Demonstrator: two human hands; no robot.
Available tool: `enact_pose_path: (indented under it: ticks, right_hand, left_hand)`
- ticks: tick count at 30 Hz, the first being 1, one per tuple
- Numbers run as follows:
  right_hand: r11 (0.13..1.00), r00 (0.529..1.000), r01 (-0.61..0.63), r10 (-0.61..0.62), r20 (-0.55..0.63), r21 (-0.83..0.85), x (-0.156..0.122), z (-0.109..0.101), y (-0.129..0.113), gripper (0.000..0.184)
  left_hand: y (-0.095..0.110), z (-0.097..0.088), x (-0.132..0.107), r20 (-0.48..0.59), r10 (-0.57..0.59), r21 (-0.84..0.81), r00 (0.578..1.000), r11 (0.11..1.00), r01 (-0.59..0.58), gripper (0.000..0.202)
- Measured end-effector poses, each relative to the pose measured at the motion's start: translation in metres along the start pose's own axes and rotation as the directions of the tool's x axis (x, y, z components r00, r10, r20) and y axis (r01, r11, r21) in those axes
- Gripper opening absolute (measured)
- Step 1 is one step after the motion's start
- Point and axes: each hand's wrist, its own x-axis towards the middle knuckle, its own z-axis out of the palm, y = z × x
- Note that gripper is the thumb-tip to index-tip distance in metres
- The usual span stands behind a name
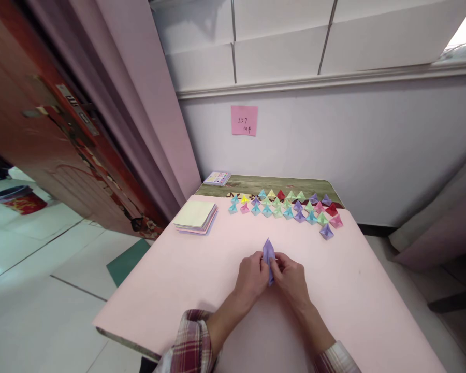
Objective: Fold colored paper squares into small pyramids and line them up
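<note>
A partly folded sheet of purple origami paper [268, 249] stands upright between my two hands, its pointed end up, above the middle of the pink-covered table. My left hand [252, 274] is closed on its left side, and my right hand [290, 274] pinches its right side with thumb and fingers. The fingers hide part of the paper's lower half. Beyond my hands stand several rows of small folded paper pieces [288, 212] in blue, green, pink, red, yellow and purple. One purple folded piece [326, 231] sits nearest me at the right end.
A stack of square coloured paper [196, 215] lies at the table's left. Behind it, a patterned packet [217, 178] rests on the bare wooden strip [295, 184]. A pink note [244, 120] is stuck on the wall. A red bin [19, 199] stands on the floor by the door.
</note>
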Motion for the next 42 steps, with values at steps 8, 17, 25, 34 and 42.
enact_pose_path:
  ticks: [8,17,25,34,42]
  right_hand:
    - [0.958,0.988,0.140,-0.151,-0.027,-0.251,-0.004,0.009,0.002,0.023]
    - [0.882,0.888,0.340,-0.415,-0.197,-0.326,-0.006,0.017,0.007,0.036]
    - [0.842,0.879,0.301,-0.427,-0.213,-0.448,-0.008,0.015,0.009,0.037]
    - [0.820,0.859,0.307,-0.457,-0.229,-0.483,-0.010,0.011,0.005,0.033]
    - [0.809,0.847,0.295,-0.467,-0.254,-0.508,-0.009,0.008,0.001,0.035]
  left_hand:
    - [-0.002,0.005,0.004,-0.005,-0.030,0.020,1.000,0.999,0.030,0.007]
    - [-0.010,0.011,0.010,-0.085,-0.095,-0.479,0.992,0.877,0.043,0.015]
    - [0.000,0.015,0.003,-0.153,-0.173,-0.638,0.973,0.769,0.036,0.014]
    - [0.003,0.010,-0.007,-0.184,0.153,-0.196,0.971,0.962,-0.189,0.032]
    - [0.000,0.010,-0.010,-0.127,0.254,-0.069,0.959,0.962,-0.264,0.047]
